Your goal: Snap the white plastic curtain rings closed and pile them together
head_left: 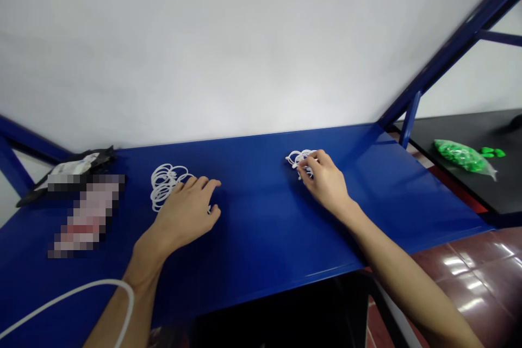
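Observation:
A pile of thin white cord loops (162,180) lies on the left part of the blue table. My left hand (188,212) hovers at the near right side of this pile, palm down, with fingers and thumb apart, covering part of it. Farther right is a smaller bunch of white cord loops (299,157) with small end knobs. My right hand (325,179) is at this bunch, its fingers bent and its thumb and fingertips closed on a white loop. The palm hides some of the bunch.
Blue tabletop (253,212) lies between the hands, against a white wall. At left are a black plastic package (87,166) and a blurred-out pink packet (92,212). A white cable (81,285) crosses my left forearm. A bag of green pieces (460,156) sits on a black table at right.

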Motion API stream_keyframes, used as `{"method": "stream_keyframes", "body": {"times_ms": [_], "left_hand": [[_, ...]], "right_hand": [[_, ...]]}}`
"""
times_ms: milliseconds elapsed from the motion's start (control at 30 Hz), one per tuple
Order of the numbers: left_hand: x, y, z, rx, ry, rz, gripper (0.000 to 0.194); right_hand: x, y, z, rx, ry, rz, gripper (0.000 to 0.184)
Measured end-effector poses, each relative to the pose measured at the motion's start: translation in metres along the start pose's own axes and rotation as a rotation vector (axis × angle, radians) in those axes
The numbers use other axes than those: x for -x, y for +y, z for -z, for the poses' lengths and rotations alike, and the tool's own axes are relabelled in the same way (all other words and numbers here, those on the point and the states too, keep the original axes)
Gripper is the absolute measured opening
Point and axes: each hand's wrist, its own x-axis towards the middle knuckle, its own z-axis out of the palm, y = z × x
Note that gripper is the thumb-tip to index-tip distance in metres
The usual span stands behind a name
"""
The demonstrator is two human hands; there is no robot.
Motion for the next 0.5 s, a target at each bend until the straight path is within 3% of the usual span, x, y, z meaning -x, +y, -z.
{"method": "stream_keyframes", "body": {"times_ms": [200, 500], "left_hand": [[-0.001, -0.013, -0.007, 0.017, -0.089, -0.016, 0.047], [-0.009, -0.023, -0.002, 0.211, -0.060, -0.022, 0.041]], "right_hand": [[-0.003, 0.013, -0.005, 0.089, -0.104, -0.036, 0.012], [-0.002, 0.005, 0.000, 0.010, -0.005, -0.008, 0.016]]}}
